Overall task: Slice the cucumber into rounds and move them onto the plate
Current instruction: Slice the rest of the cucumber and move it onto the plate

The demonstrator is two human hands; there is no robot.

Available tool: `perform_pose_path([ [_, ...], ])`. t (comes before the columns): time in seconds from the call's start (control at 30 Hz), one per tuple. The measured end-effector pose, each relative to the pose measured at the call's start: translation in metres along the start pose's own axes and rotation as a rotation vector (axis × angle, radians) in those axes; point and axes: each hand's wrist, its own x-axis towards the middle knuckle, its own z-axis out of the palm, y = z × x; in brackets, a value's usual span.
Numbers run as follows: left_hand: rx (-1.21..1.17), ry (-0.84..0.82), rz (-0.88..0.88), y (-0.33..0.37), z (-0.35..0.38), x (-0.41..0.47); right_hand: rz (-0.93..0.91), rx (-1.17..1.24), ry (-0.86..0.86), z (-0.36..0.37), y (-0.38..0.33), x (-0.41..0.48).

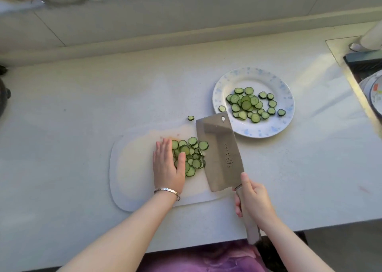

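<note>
A heap of green cucumber rounds (193,155) lies on the white cutting board (132,168). My left hand (168,165) lies flat with straight fingers against the left side of the heap. My right hand (253,200) grips the handle of a steel cleaver (220,154), whose broad blade lies tilted along the right side of the heap. Several more rounds (251,104) sit on the white, blue-speckled plate (286,98) at the right. One stray round (190,118) lies on the counter beyond the board, and another (221,108) rests on the plate's left rim.
The pale counter (72,116) runs to a tiled wall at the back. A sink (363,73) holding a dish is at the far right. A dark object (3,98) sits at the left edge. The counter's front edge is just below my forearms.
</note>
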Motion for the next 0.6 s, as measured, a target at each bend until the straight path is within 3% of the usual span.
perform_pose_path([
  [0.33,0.093,0.038,0.001,0.012,0.009,0.001,0.004,-0.006,-0.035,0.036,0.009,-0.005],
  [0.6,0.024,0.002,0.012,0.026,0.016,0.001,-0.007,0.008,-0.042,0.042,0.011,-0.010],
])
